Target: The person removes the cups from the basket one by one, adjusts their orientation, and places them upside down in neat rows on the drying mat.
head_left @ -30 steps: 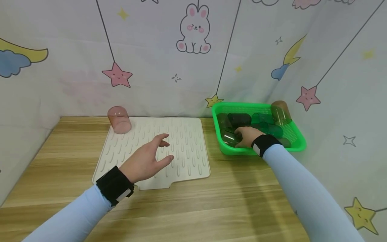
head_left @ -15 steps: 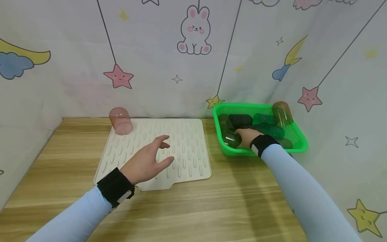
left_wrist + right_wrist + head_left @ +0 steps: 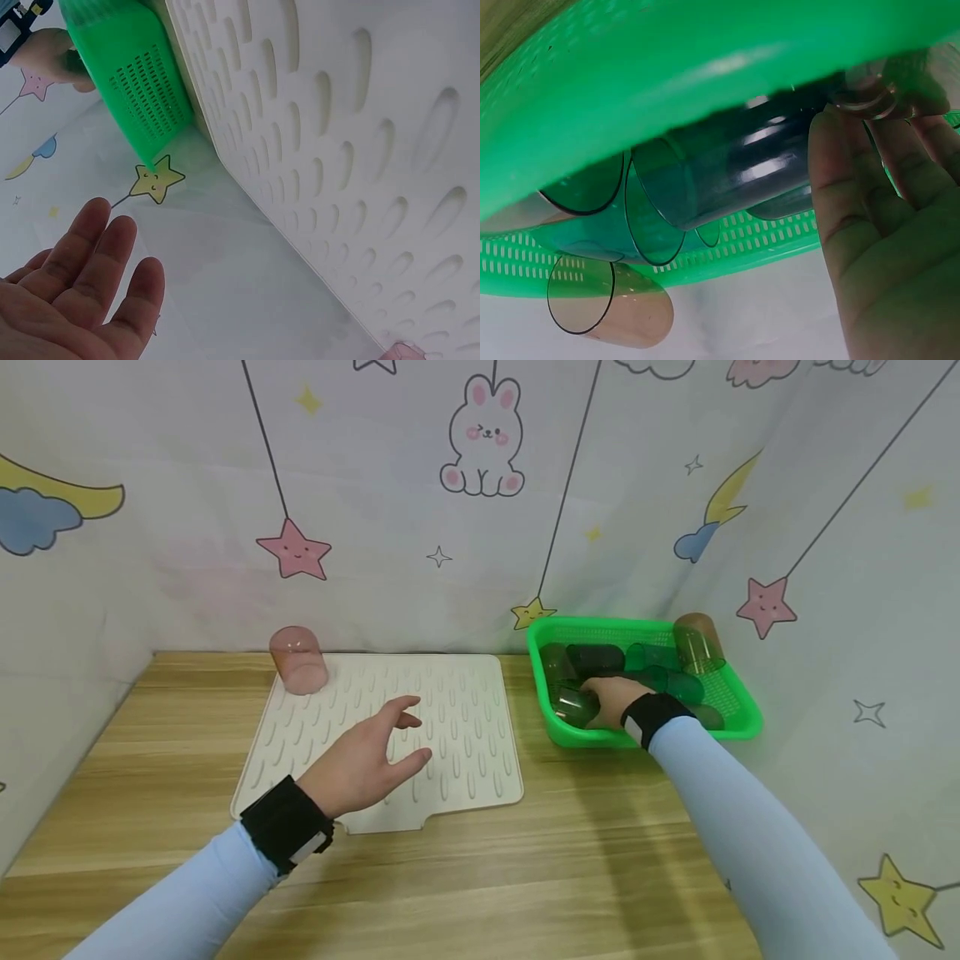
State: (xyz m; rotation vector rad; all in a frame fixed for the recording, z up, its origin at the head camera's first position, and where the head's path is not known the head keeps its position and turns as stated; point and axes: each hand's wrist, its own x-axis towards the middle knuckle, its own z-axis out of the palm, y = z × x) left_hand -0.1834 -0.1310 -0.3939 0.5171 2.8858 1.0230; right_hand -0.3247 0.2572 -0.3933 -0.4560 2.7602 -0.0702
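My right hand [image 3: 615,697] reaches into the green basket [image 3: 592,737] and grips the end of a clear glass tumbler [image 3: 573,706] at its front left. In the right wrist view the fingers [image 3: 832,161] meet that tumbler near the top right, beside a dark blue-grey tumbler [image 3: 735,165]. My left hand [image 3: 360,764] hovers over the white ribbed drying mat [image 3: 465,727], fingers spread and holding nothing. A pink tumbler [image 3: 300,664] stands upside down at the mat's far left corner.
Teal tumblers [image 3: 678,685] and a dark one [image 3: 596,658] lie in the basket. An amber tumbler [image 3: 697,643] leans on its right rim. Behind the wooden table [image 3: 450,893] hangs a printed cloth [image 3: 375,485], with another along the right.
The right hand has shifted only slightly at the clear tumbler in the basket. The left hand has stayed in place above the mat.
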